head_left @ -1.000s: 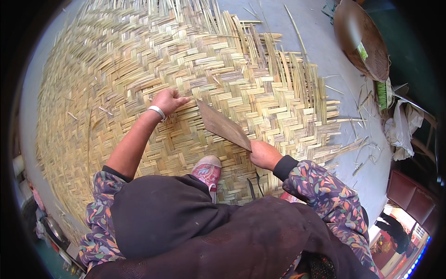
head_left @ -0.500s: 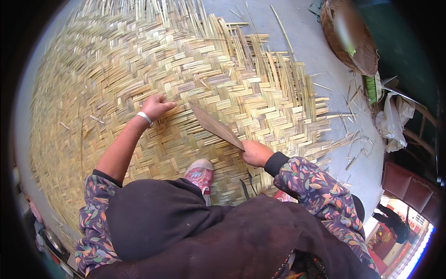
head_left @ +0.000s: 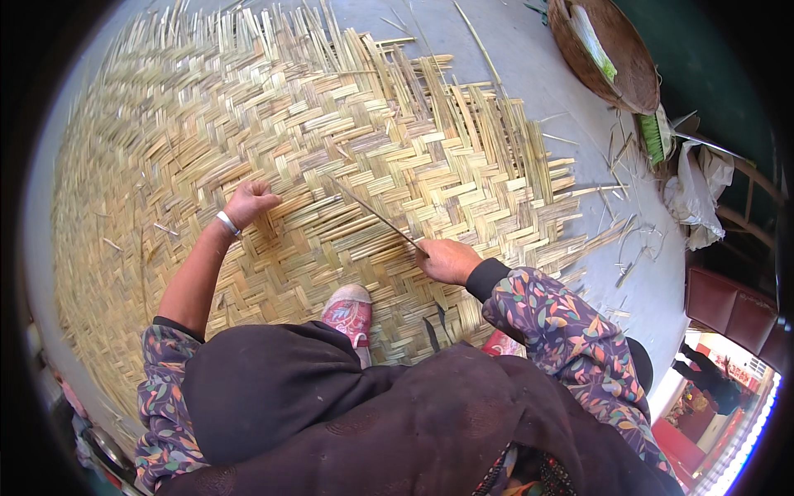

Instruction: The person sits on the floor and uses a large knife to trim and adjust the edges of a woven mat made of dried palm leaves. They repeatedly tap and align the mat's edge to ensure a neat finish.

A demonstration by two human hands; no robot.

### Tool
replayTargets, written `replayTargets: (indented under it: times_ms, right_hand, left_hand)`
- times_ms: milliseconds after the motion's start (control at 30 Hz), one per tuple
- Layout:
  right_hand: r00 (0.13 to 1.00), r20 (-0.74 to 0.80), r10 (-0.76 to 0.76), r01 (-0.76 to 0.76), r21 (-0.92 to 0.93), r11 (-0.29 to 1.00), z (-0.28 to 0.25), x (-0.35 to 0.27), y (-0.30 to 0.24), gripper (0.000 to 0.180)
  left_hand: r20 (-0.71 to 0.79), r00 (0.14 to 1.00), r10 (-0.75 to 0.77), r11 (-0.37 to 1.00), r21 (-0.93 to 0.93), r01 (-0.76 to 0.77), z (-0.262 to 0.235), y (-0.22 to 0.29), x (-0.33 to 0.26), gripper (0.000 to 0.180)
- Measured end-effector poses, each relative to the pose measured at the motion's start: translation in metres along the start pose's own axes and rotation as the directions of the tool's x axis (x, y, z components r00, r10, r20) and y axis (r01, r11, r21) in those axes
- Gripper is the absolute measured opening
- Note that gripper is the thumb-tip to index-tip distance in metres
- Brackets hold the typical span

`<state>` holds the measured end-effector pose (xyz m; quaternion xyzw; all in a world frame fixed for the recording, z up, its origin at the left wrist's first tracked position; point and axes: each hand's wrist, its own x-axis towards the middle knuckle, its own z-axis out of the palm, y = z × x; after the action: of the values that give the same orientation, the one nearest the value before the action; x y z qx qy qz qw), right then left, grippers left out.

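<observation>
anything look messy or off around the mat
Yes. Loose straw scraps litter the grey floor to the right of the woven mat, and a short pale sliver lies loose on its left part. The mat's right edge also looks ragged, its strip ends jutting unevenly; whether that is damage, I cannot tell.

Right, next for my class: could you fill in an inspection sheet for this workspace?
Surface: grey floor, largely covered by the woven mat.
Job's things: the mat, its right edge ragged; a thin tool seen edge-on.
Clutter: loose strip on the floor; small pale piece on the mat.
Grips: left grip curled at the mat, any strip in it unclear; right grip closed on the tool.
Cables: nothing seen.
Surroundings: brown basket, green-bristled brush and whitish bag at right; pink shoe on the mat.
</observation>
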<state>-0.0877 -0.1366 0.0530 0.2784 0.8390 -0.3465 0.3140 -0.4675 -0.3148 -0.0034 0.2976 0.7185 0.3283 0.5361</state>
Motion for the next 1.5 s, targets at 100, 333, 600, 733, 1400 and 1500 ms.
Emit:
replayTargets:
  times_ms: [100, 333, 600, 733, 1400, 1500]
  right_hand:
    - [0.992, -0.106, 0.065, -0.074, -0.078, 0.994, -0.007, -0.009, -0.009, 0.031]
    - [0.976, -0.22, 0.008, 0.045, 0.234, 0.971, -0.01, -0.008, -0.045, 0.031]
    - [0.97, -0.242, -0.014, 0.155, 0.576, 0.802, -0.007, 0.011, -0.093, 0.028]
    - [0.98, -0.2, -0.001, 0.129, 0.631, 0.765, -0.001, 0.02, -0.112, 0.025]
    - [0.965, -0.253, 0.065, 0.11, 0.619, 0.777, 0.018, 0.074, -0.129, 0.028]
    - [0.959, -0.27, 0.082, 0.106, 0.616, 0.78, 0.011, 0.073, -0.128, 0.03]
  left_hand:
    - [-0.04, 0.999, -0.004, 0.99, 0.141, 0.009, 0.0, 0.007, -0.001, 0.027]
    - [-0.018, 1.0, -0.015, 0.837, 0.547, 0.022, 0.015, 0.033, 0.008, 0.029]
    - [-0.163, 0.981, -0.108, 0.826, 0.534, 0.179, 0.035, 0.03, 0.018, 0.025]
    - [-0.213, 0.974, -0.071, 0.842, 0.511, 0.174, 0.039, 0.024, 0.017, 0.028]
    - [-0.179, 0.949, 0.26, 0.734, 0.675, -0.074, 0.065, 0.031, -0.016, 0.024]
    - [-0.189, 0.967, 0.169, 0.89, 0.451, -0.067, 0.058, 0.026, -0.016, 0.024]
